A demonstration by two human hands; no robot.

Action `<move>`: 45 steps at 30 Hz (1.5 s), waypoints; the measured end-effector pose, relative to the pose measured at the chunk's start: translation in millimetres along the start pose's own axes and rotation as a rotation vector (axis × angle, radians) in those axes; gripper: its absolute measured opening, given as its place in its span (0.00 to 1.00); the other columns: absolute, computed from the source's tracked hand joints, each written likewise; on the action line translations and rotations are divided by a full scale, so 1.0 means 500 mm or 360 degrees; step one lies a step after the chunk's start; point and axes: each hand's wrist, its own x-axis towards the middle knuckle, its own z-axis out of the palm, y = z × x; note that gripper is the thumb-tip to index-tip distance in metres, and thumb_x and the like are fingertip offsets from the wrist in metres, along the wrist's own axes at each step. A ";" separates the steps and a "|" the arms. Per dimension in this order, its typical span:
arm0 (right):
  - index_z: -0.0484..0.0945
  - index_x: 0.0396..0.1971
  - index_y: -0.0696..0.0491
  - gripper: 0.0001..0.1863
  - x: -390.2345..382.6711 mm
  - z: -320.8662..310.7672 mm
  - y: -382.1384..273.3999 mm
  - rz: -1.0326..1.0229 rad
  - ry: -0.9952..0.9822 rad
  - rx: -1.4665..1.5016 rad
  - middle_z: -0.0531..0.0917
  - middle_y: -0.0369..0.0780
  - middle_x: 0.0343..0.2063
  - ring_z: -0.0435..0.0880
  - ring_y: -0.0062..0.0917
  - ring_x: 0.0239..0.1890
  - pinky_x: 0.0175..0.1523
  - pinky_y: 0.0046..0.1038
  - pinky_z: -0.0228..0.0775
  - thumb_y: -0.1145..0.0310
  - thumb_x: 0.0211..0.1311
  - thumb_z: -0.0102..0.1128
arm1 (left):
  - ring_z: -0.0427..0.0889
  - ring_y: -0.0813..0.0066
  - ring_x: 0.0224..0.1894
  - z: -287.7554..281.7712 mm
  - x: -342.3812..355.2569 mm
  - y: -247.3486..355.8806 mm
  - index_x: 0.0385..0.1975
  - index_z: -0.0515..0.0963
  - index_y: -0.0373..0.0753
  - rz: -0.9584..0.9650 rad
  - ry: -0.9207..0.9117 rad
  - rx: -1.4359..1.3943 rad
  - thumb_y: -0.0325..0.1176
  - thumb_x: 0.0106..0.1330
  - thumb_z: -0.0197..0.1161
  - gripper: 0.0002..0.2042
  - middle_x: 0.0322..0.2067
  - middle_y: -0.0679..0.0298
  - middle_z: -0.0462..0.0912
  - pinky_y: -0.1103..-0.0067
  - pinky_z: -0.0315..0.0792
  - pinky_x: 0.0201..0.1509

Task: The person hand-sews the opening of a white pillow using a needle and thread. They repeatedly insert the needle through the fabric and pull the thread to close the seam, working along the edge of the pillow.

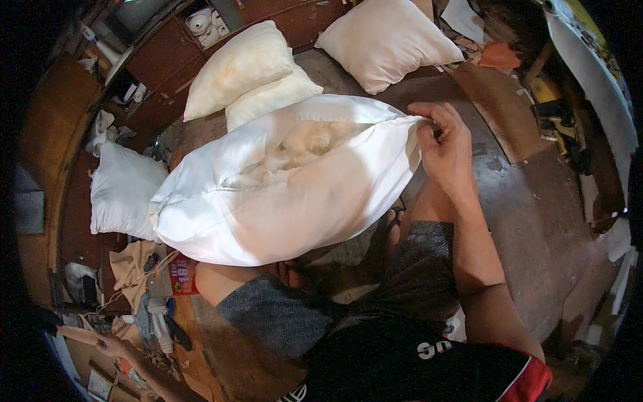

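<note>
White pillow [281, 194] half-stuffed on lap; right hand [445, 151] pinches its 3 o'clock corner; left hand [110, 345] open, 8 o'clock. Next prob: closing seam.

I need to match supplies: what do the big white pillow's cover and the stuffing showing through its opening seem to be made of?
The pillow cover looks like smooth woven fabric with a faint sheen, possibly a cotton or polyester blend; it creases softly and has stitched seams. The stuffing looks like loose, fluffy off-white fibre in clumps, probably polyester fill or cotton. The right hand pinches the cover's corner.
</note>
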 end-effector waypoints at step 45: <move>0.84 0.43 0.61 0.08 -0.015 0.064 -0.057 0.0231 -0.0179 0.1115 0.85 0.39 0.35 0.83 0.17 0.37 0.41 0.21 0.77 0.73 0.71 0.59 | 0.84 0.55 0.41 -0.031 -0.592 1.289 0.42 0.83 0.44 0.1399 -0.1294 -0.1528 0.27 0.60 0.67 0.11 0.44 0.59 0.80 0.65 0.78 0.42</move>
